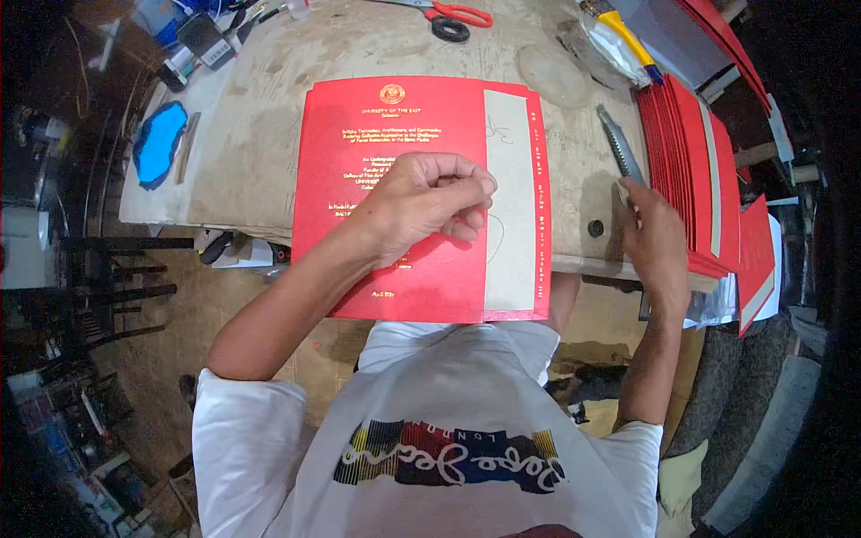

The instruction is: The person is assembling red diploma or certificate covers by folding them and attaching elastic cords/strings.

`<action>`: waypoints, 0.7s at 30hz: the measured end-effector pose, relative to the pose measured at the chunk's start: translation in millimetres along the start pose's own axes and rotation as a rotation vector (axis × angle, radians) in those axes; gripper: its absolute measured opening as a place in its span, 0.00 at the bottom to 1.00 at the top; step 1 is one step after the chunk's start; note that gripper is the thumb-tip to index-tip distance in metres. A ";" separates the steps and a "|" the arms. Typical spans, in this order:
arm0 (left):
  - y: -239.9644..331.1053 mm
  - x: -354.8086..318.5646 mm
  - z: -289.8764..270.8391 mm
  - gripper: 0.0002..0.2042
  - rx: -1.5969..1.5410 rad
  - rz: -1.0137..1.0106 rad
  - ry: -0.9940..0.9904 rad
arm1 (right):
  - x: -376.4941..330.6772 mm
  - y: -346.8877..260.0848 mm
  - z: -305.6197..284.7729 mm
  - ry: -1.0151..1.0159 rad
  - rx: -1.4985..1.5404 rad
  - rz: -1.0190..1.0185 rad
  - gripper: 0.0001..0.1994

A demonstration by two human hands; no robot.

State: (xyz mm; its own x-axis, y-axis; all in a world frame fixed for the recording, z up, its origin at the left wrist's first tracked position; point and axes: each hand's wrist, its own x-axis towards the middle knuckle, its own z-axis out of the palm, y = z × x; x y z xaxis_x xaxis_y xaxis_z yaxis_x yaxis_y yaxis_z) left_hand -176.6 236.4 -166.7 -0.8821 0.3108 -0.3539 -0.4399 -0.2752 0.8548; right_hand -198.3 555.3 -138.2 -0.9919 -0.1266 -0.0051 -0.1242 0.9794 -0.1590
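Observation:
A red hard book cover (421, 296) with gold lettering and a round gold emblem lies in front of me at the table's near edge. A bare grey board strip (508, 260) shows between its front panel and lettered spine. My left hand (439, 202) is over the cover, fingers curled and thumb pressed to them; whatever they may pinch is hidden. To the right, my right hand (655, 233) has its bent fingers at the lower end of a grey utility knife (616, 139). The knife's other end points away from me, beside a stack of red covers (686, 170).
Red-handled scissors (462, 13) and a black tape roll (450, 30) lie at the back of the worn table (242, 117). A yellow-handled brush (623, 36) is back right. At left are a blue patch (160, 143) and a dark bottle (206, 42). A small black disc (595, 229) sits near my right hand.

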 end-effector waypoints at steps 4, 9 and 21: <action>-0.8 -0.3 1.0 0.10 0.011 0.019 -0.029 | -6.9 4.6 13.4 0.070 -0.100 -0.038 0.21; -3.5 0.4 -4.0 0.10 0.006 0.058 -0.063 | -1.4 6.4 18.9 0.081 -0.191 -0.092 0.23; -2.7 0.3 -7.4 0.11 -0.018 0.044 -0.050 | 9.4 7.2 8.7 0.119 -0.135 -0.182 0.22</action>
State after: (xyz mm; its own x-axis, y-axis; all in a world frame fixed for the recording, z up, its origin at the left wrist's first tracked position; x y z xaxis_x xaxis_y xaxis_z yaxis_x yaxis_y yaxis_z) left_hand -177.0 230.5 -172.0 -0.8912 0.3433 -0.2966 -0.4045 -0.3052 0.8621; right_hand -208.3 559.8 -148.0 -0.9479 -0.2912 0.1295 -0.2953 0.9553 -0.0134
